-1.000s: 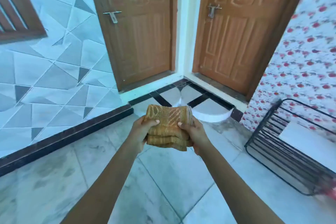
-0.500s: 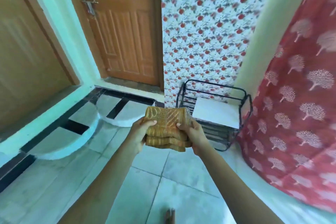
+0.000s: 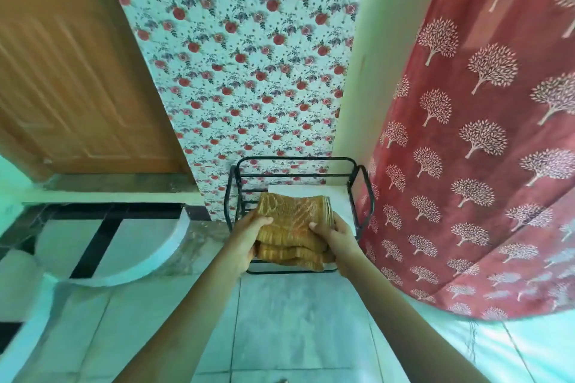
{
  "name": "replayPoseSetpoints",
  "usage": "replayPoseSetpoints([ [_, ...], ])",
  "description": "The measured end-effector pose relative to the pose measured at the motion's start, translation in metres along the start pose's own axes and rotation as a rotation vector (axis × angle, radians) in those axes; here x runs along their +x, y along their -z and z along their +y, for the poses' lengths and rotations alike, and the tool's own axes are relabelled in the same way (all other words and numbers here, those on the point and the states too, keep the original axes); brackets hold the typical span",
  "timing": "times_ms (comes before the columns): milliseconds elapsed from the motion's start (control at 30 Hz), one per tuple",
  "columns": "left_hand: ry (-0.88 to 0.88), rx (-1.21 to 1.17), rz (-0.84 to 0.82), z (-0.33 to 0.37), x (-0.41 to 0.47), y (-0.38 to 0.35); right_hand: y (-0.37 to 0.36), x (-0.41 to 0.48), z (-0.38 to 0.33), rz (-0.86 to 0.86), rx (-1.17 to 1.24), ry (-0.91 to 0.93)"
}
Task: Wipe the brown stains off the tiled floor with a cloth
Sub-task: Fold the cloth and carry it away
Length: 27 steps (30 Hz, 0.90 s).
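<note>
A folded mustard-brown cloth [image 3: 292, 221] is held out in front of me at arm's length, above the pale tiled floor [image 3: 298, 314]. My left hand [image 3: 245, 236] grips its left edge, thumb on top. My right hand [image 3: 337, 238] grips its right edge, thumb pressed on the upper fold. The cloth hangs in several stacked folds between both hands. No brown stain shows clearly on the floor tiles here; a small dark spot sits at the bottom edge.
A black wire rack [image 3: 361, 193] holding a white sheet [image 3: 336, 193] stands against the floral wall [image 3: 249, 71], right behind the cloth. A red tree-print curtain [image 3: 482, 165] hangs at right. A wooden door [image 3: 71, 71] and rounded white steps [image 3: 130, 270] lie left.
My view has swung to the right, from the two doors to the floral wall, rack and curtain. Both hands keep the same grip on the folded cloth.
</note>
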<state>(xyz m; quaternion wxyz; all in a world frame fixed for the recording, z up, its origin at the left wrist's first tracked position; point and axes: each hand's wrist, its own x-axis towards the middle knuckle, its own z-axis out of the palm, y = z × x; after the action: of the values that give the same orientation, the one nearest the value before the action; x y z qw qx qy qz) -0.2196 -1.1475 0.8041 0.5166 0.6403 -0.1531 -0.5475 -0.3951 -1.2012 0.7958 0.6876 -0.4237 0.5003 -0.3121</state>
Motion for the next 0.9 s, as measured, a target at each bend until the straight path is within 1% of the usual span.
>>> replayPoseSetpoints([
  [100, 0.036, 0.024, -0.04, 0.013, 0.053, -0.029, 0.02, 0.049, -0.009, 0.067, 0.032, -0.039],
  [200, 0.066, 0.058, -0.027, 0.02, 0.106, -0.053, 0.039, 0.1, -0.011, 0.091, 0.045, -0.07],
  [333, 0.139, 0.093, 0.064, 0.016, 0.187, -0.08, 0.06, 0.183, -0.007, 0.105, 0.05, -0.137],
  [400, 0.165, 0.103, 0.101, 0.007, 0.23, -0.094, 0.07, 0.231, 0.001, 0.12, 0.015, -0.193],
  [600, 0.259, 0.107, 0.233, -0.036, 0.362, -0.117, 0.093, 0.374, 0.048, 0.125, -0.071, -0.329],
  [767, 0.306, 0.111, 0.262, -0.086, 0.454, -0.126, 0.105, 0.459, 0.109, 0.178, -0.133, -0.398],
  [900, 0.318, 0.149, 0.268, -0.121, 0.513, -0.123, 0.111, 0.509, 0.143, 0.198, -0.193, -0.421],
])
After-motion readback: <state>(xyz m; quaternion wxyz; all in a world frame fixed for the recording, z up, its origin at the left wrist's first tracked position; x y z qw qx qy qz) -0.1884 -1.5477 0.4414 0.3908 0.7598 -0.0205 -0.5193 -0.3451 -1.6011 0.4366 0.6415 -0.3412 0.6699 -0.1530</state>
